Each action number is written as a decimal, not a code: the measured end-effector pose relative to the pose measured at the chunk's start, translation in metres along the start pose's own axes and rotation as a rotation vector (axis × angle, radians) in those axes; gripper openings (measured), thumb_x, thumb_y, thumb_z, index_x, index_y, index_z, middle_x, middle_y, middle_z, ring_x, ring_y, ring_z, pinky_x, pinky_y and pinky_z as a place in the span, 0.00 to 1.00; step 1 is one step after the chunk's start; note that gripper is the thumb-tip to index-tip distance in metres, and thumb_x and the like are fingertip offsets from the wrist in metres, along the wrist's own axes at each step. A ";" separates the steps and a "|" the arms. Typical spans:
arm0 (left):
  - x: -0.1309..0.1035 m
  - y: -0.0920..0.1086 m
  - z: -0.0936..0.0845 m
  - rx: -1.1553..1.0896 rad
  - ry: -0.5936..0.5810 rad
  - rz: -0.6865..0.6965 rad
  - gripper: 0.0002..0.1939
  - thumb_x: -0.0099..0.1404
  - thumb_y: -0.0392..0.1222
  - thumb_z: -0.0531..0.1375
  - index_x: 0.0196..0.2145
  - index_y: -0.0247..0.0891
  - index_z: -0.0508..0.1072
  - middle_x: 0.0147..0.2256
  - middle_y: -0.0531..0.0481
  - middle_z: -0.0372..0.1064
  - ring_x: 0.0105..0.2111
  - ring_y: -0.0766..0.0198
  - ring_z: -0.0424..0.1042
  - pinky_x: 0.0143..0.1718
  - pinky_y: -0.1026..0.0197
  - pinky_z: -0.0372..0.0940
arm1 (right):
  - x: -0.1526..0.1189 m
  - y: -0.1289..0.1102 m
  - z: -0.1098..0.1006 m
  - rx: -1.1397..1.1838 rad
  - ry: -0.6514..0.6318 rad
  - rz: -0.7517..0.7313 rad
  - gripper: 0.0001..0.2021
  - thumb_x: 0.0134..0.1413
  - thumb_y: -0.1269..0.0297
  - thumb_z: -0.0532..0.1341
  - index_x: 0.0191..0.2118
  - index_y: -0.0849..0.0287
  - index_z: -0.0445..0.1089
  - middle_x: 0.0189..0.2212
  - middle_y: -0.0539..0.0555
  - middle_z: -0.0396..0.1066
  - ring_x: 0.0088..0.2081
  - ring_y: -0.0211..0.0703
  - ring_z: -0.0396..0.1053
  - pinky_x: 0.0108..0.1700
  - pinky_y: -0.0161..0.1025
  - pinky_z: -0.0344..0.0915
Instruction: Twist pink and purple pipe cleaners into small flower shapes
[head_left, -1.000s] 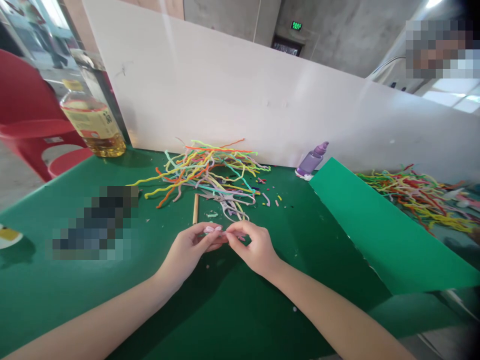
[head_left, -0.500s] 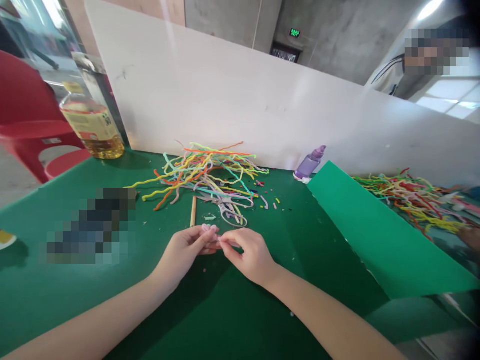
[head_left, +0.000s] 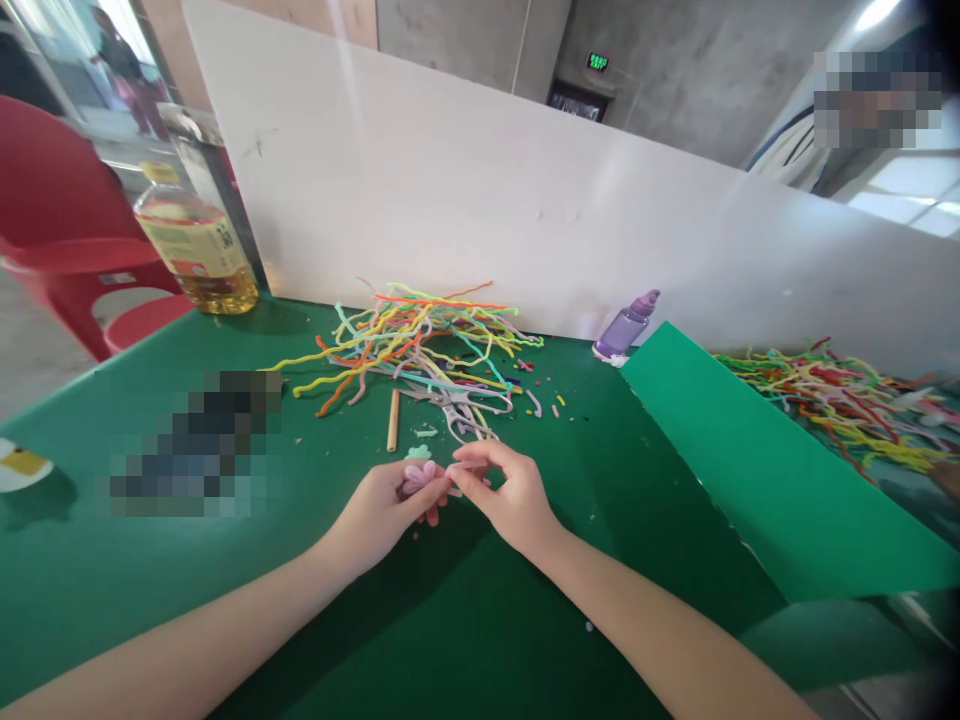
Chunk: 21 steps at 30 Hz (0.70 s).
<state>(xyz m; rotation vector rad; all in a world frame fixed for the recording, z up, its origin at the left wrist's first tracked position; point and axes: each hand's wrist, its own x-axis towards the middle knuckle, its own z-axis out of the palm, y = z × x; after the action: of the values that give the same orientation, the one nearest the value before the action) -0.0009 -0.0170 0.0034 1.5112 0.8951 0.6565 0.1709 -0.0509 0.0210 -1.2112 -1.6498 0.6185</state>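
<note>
My left hand point(head_left: 390, 508) is closed on a pink pipe cleaner bent into petal-like loops point(head_left: 418, 478). With its fingertips pinched, my right hand point(head_left: 510, 495) grips a pink strand of it just to the right of the loops. The two hands almost touch above the green table point(head_left: 420, 650). Just beyond my left fingers lies a small mint-green looped piece point(head_left: 418, 453), partly hidden. Scissors point(head_left: 457, 405) lie past my right hand, beside a short wooden stick point(head_left: 393, 420).
Behind the scissors spreads a heap of coloured pipe cleaners point(head_left: 420, 330). A purple bottle point(head_left: 626, 325) and a green board point(head_left: 750, 470) are at the right. An oil bottle point(head_left: 199, 245) stands at the far left, near a white partition point(head_left: 487, 180). A blurred dark object point(head_left: 199, 440) lies at the left.
My right hand has shifted slightly up and right. The pink loops are turned more into view, and the mint-green piece shows beyond my left hand. The whole view has moved a little.
</note>
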 end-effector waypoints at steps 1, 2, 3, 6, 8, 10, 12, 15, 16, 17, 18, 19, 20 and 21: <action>0.000 0.000 0.000 0.001 0.016 0.003 0.15 0.61 0.52 0.56 0.28 0.36 0.68 0.23 0.53 0.65 0.24 0.64 0.67 0.23 0.65 0.63 | 0.000 0.000 0.000 -0.012 0.021 0.008 0.06 0.51 0.65 0.61 0.37 0.57 0.69 0.29 0.50 0.72 0.28 0.36 0.68 0.31 0.33 0.66; 0.000 0.001 0.000 0.002 0.032 0.007 0.15 0.61 0.52 0.55 0.28 0.36 0.67 0.23 0.53 0.64 0.23 0.65 0.67 0.23 0.65 0.63 | 0.001 0.001 0.000 -0.026 0.042 0.008 0.06 0.50 0.65 0.61 0.36 0.57 0.68 0.28 0.50 0.71 0.28 0.36 0.68 0.32 0.34 0.66; 0.000 0.002 0.001 0.002 0.047 0.012 0.14 0.61 0.52 0.55 0.28 0.37 0.67 0.24 0.54 0.64 0.23 0.65 0.67 0.23 0.65 0.63 | 0.001 0.000 0.000 -0.042 0.058 0.000 0.05 0.50 0.65 0.61 0.35 0.57 0.68 0.28 0.50 0.70 0.28 0.36 0.68 0.32 0.34 0.66; -0.001 0.004 0.001 0.004 0.076 0.027 0.14 0.61 0.51 0.55 0.29 0.37 0.67 0.24 0.54 0.64 0.23 0.65 0.67 0.23 0.65 0.63 | 0.001 -0.001 -0.001 -0.074 0.086 -0.026 0.03 0.50 0.65 0.61 0.30 0.58 0.67 0.25 0.49 0.68 0.28 0.36 0.67 0.33 0.35 0.64; -0.002 0.005 0.001 0.016 0.076 0.025 0.15 0.61 0.51 0.55 0.27 0.37 0.67 0.24 0.53 0.65 0.23 0.66 0.67 0.23 0.65 0.63 | 0.001 -0.003 -0.003 -0.074 0.064 -0.032 0.05 0.51 0.65 0.61 0.28 0.58 0.67 0.24 0.49 0.67 0.27 0.36 0.65 0.32 0.34 0.63; -0.004 0.006 0.000 0.039 0.066 0.022 0.15 0.61 0.51 0.55 0.26 0.36 0.68 0.23 0.53 0.65 0.23 0.66 0.66 0.23 0.66 0.63 | 0.001 -0.005 -0.003 -0.063 0.021 -0.047 0.06 0.52 0.64 0.61 0.26 0.58 0.68 0.22 0.48 0.66 0.25 0.35 0.64 0.31 0.34 0.62; -0.005 0.007 0.000 0.059 0.059 0.024 0.15 0.61 0.50 0.55 0.26 0.36 0.70 0.22 0.52 0.65 0.22 0.66 0.66 0.23 0.66 0.63 | 0.000 -0.005 -0.004 -0.055 -0.014 -0.068 0.07 0.53 0.63 0.60 0.27 0.59 0.68 0.22 0.49 0.66 0.25 0.35 0.63 0.30 0.34 0.61; -0.004 0.007 -0.001 0.057 0.065 0.022 0.15 0.61 0.50 0.55 0.25 0.36 0.71 0.20 0.52 0.65 0.22 0.66 0.65 0.22 0.66 0.62 | 0.000 -0.003 -0.003 -0.057 -0.054 -0.075 0.06 0.54 0.64 0.59 0.28 0.58 0.69 0.23 0.49 0.67 0.26 0.35 0.64 0.31 0.34 0.61; -0.004 0.007 0.000 0.044 0.069 0.019 0.15 0.60 0.50 0.56 0.25 0.36 0.71 0.20 0.52 0.65 0.21 0.66 0.65 0.22 0.66 0.62 | 0.000 -0.002 -0.003 -0.063 -0.065 -0.073 0.06 0.54 0.64 0.59 0.28 0.58 0.69 0.23 0.49 0.67 0.26 0.35 0.64 0.31 0.34 0.62; -0.003 0.006 0.000 0.027 0.074 0.013 0.15 0.60 0.50 0.56 0.25 0.35 0.71 0.20 0.52 0.65 0.21 0.66 0.65 0.22 0.66 0.62 | 0.000 0.000 -0.003 -0.070 -0.075 -0.071 0.06 0.54 0.64 0.59 0.28 0.58 0.69 0.23 0.49 0.68 0.27 0.35 0.64 0.32 0.34 0.62; -0.003 0.006 0.000 0.008 0.077 0.006 0.15 0.60 0.50 0.56 0.25 0.35 0.71 0.19 0.53 0.65 0.21 0.66 0.65 0.22 0.66 0.63 | 0.000 0.001 -0.003 -0.079 -0.083 -0.071 0.06 0.54 0.64 0.59 0.28 0.58 0.69 0.23 0.49 0.68 0.27 0.35 0.64 0.32 0.34 0.62; -0.002 0.006 0.000 -0.012 0.077 -0.002 0.16 0.60 0.51 0.56 0.25 0.35 0.71 0.19 0.53 0.64 0.21 0.66 0.65 0.21 0.66 0.63 | 0.001 0.001 -0.003 -0.086 -0.090 -0.073 0.06 0.54 0.64 0.59 0.28 0.58 0.69 0.23 0.48 0.68 0.27 0.35 0.64 0.32 0.34 0.62; -0.002 0.006 0.001 -0.030 0.076 -0.009 0.16 0.59 0.51 0.56 0.25 0.35 0.71 0.19 0.53 0.64 0.21 0.66 0.64 0.21 0.66 0.63 | 0.001 0.002 -0.003 -0.091 -0.097 -0.074 0.06 0.54 0.64 0.59 0.28 0.58 0.69 0.23 0.48 0.68 0.27 0.35 0.65 0.32 0.34 0.62; -0.002 0.006 0.001 -0.043 0.074 -0.016 0.16 0.59 0.52 0.57 0.25 0.35 0.71 0.19 0.53 0.64 0.21 0.66 0.64 0.21 0.65 0.63 | 0.001 0.002 -0.003 -0.094 -0.104 -0.077 0.06 0.54 0.65 0.59 0.28 0.58 0.69 0.23 0.48 0.69 0.27 0.35 0.65 0.32 0.34 0.62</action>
<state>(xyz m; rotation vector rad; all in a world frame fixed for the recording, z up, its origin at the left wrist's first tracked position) 0.0000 -0.0189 0.0095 1.4480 0.9426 0.7202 0.1749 -0.0497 0.0211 -1.1932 -1.8214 0.5694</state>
